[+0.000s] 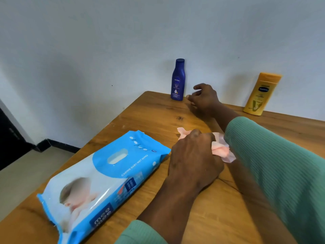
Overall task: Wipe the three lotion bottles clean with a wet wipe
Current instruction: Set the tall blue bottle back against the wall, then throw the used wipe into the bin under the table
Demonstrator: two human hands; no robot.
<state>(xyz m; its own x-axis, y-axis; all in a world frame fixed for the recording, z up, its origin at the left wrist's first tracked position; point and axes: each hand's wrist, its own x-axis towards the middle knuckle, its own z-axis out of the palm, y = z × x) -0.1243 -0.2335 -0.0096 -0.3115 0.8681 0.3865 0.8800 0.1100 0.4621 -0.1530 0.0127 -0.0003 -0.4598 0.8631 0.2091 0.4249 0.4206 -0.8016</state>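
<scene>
Head view: wooden table (151,111) set against a pale wall.

Left hand (194,155), near side of the table: fingers curled tight round a crumpled pink wipe (222,150). Folds of it stick out beyond the knuckles and on the hand's right side.

Right hand (204,100), reaching ahead past the left hand toward the wall: fingers loosely curled, thumb and forefinger apart, nothing in it. Green ribbed sleeve (272,164) on that arm.

Blue bottle (178,80): upright, cap on, at the table's far edge by the wall, just left of the right hand's fingertips. Contact with the hand not seen.

Yellow bottle (260,94): standing at the wall, cap on, well to the right of the right hand.

Only these two bottles show. What either holds cannot be seen; both are opaque.

Wipes pack (105,175): blue and white soft pack, lying flat just left of the left hand, its near corner over the table edge. Flap on top looks down. No wipes show through it, so how full it is I cannot tell.
</scene>
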